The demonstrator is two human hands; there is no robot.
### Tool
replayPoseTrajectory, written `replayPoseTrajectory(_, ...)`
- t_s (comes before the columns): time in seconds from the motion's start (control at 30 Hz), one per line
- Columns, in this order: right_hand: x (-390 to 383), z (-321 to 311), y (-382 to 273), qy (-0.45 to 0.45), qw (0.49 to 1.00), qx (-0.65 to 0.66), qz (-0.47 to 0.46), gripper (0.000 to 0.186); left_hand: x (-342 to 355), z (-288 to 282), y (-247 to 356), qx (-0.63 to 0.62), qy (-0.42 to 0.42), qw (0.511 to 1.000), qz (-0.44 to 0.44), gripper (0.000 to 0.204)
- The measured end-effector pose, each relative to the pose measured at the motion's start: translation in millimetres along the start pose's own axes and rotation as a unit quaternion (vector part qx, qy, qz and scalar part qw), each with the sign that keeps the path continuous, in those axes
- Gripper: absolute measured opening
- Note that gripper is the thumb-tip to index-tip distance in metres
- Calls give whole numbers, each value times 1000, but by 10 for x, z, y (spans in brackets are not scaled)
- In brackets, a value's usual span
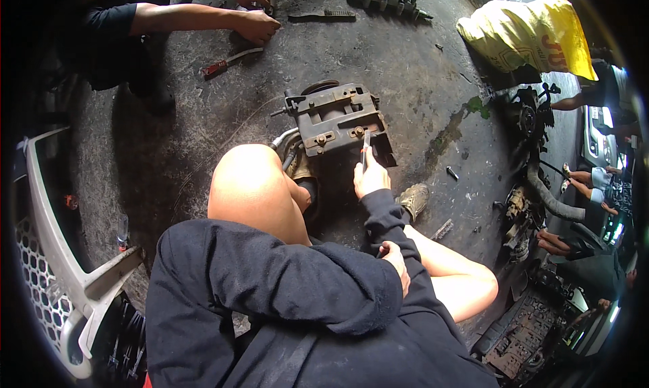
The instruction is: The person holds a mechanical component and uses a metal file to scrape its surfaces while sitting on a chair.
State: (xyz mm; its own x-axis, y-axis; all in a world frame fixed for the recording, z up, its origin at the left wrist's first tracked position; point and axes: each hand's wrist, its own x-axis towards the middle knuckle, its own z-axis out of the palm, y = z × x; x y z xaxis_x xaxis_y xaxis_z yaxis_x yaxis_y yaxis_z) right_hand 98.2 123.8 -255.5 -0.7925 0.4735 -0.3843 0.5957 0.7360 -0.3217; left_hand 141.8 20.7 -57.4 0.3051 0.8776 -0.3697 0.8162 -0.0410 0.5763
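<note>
Right hand [372, 178] grips a slim tool [367, 142] at the near bracket [339, 139]; two bolts [321, 139] remain fitted; left hand [396, 265] rests on right sleeve [385, 215], grip unclear.

Bright light bleaches the left knee [245, 185]; curved fisheye edges fall dark.
</note>
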Motion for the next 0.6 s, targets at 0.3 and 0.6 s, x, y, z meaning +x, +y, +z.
replayPoseTrajectory(0.3,-27,72,423,21,998,47,-36,54,-5,12,-40,13,6,1000,3,37)
replayPoseTrajectory(0.6,-74,233,193,67,994,81,-35,53,-7,28,-22,16,12,1000,3,38)
